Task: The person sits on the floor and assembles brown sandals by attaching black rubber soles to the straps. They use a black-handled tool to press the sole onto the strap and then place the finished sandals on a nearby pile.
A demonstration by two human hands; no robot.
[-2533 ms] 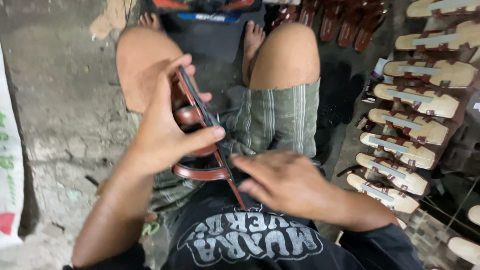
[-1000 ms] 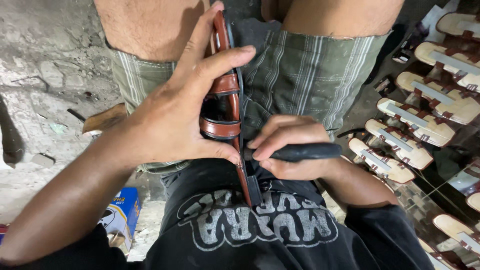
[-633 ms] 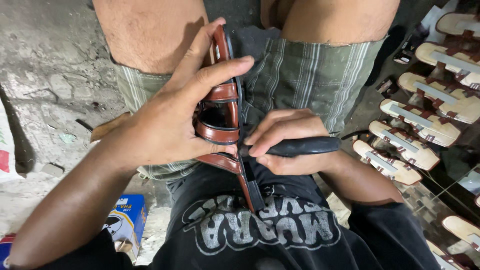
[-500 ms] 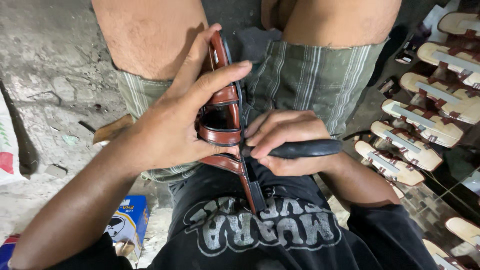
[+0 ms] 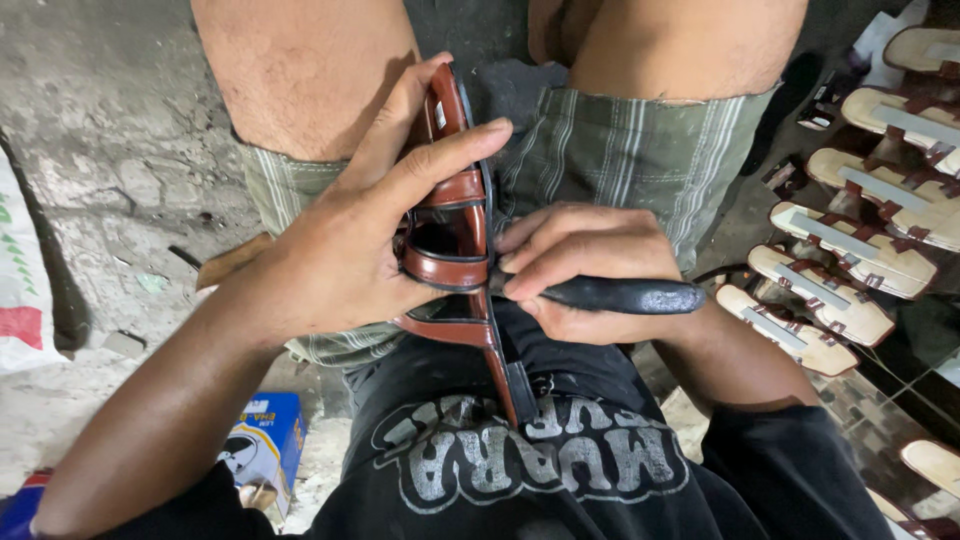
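Viewing: we look down from head height onto our own lap, seated with bare knees apart above a rough concrete floor (image 5: 110, 170).
Left hand: our left hand (image 5: 350, 250) wraps the brown sandal (image 5: 450, 240), thumb laid along its upper edge and the other fingers (image 5: 400, 120) stretched up the far side; the fingers are closed around the sandal.
Sandal: it stands on edge between our thighs, sole turned to our right, its brown straps facing the left palm; the heel end points down toward our black printed shirt (image 5: 520, 470).
Right hand: our right hand (image 5: 590, 270) is curled tight about a dark-handled tool (image 5: 625, 295), fingertips pressed just beside the sandal's sole edge.
Tool: the handle lies roughly level and points to our right; its working end is hidden between the right fingers and the sandal, so we cannot tell its shape.
Clothing: green striped shorts (image 5: 620, 160) cover both thighs beneath the hands.
Right side: rows of unfinished cream-coloured sandals (image 5: 850, 250) with brown straps lie on the floor, well apart from the hands.
Left side: a small blue carton (image 5: 262, 445) sits on the floor near our left forearm, and a white sack (image 5: 25, 280) shows at the frame edge.
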